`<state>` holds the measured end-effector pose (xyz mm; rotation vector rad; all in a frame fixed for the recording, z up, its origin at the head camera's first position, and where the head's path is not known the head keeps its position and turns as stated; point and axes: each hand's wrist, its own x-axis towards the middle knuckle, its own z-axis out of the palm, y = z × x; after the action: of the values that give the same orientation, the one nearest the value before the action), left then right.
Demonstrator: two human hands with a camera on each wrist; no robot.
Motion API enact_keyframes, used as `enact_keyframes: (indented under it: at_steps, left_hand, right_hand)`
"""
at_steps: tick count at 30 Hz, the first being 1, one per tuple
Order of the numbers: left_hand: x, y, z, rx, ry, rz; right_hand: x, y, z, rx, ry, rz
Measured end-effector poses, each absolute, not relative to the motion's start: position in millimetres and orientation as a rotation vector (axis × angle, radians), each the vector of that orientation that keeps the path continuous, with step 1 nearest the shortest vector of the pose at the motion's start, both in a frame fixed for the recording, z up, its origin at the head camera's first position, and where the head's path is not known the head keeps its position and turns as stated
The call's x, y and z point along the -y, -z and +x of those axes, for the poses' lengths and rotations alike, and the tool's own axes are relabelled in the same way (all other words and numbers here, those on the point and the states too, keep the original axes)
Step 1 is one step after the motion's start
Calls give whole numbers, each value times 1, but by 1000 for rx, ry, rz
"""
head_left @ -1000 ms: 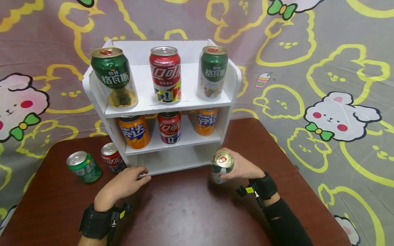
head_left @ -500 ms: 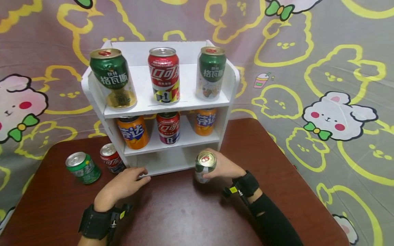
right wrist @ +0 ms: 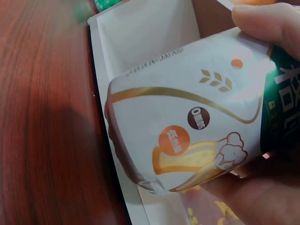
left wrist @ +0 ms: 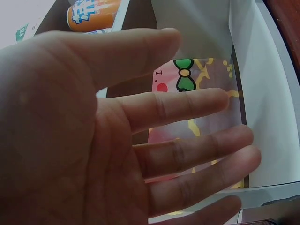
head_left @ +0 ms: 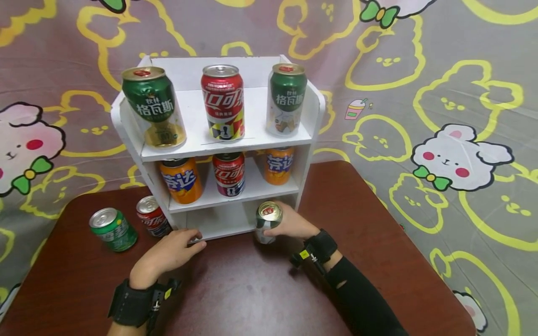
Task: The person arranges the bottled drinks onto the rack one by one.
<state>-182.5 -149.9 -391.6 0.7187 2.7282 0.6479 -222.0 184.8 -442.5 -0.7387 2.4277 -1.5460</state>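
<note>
My right hand [head_left: 290, 224] grips a green-and-white drink can [head_left: 267, 221] with a gold top, at the front edge of the bottom shelf of a white three-tier rack [head_left: 313, 121]. In the right wrist view the can [right wrist: 197, 122] is tilted, its base over the white shelf floor [right wrist: 140, 42]. My left hand [head_left: 174, 247] lies flat on the table, fingers straight, fingertips touching the rack's bottom front edge. In the left wrist view the straight fingers [left wrist: 187, 108] spread before the rack's bare bottom shelf.
The rack's top shelf holds a green can [head_left: 153, 106], a red can [head_left: 222, 101] and another green can [head_left: 286, 99]; the middle shelf holds orange, red and orange cans. On the brown table [head_left: 252, 289], a green can [head_left: 112, 228] and a red can [head_left: 152, 214] stand left of the rack.
My right hand has carried the can leftward and away from me, up to the bottom shelf's front edge. The left hand has stayed put.
</note>
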Motion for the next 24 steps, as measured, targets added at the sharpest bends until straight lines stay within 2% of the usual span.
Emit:
enact_keyframes:
  at_steps: [24]
  left_hand:
    - [151, 393, -184, -2733, -643, 721]
  right_hand:
    - [-159, 448, -249, -2377, 1611, -695]
